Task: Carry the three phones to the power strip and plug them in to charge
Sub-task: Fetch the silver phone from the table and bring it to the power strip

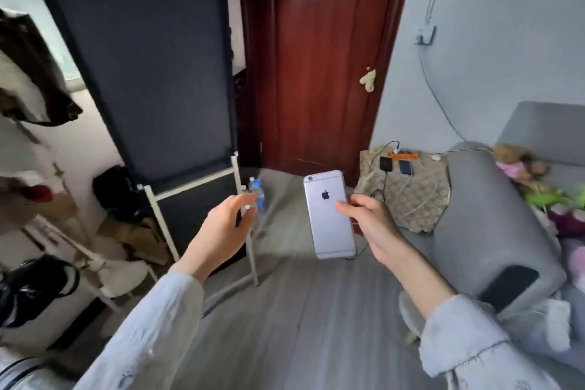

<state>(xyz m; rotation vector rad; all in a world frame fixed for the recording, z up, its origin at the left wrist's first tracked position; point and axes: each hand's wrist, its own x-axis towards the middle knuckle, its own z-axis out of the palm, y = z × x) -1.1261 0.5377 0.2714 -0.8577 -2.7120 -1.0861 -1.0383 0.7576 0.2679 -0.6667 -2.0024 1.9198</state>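
My right hand (372,225) holds a silver-grey phone (327,215) upright, back side toward me, at the middle of the view. My left hand (226,222) hangs beside it with fingers loosely apart and nothing in it. Farther ahead, an orange power strip (404,155) lies on a patterned cloth (411,196) next to the door. Two dark phones lie in front of the strip: a black phone (386,164) with a cable in it and a dark blue phone (405,167). White and black cables trail across the cloth.
A grey sofa arm (481,215) with a black pad stands at the right, soft toys behind it. A dark red door (316,57) is ahead. A tall black panel on a white frame (142,73) and a water bottle (258,193) stand left. Clutter and shelves fill the far left.
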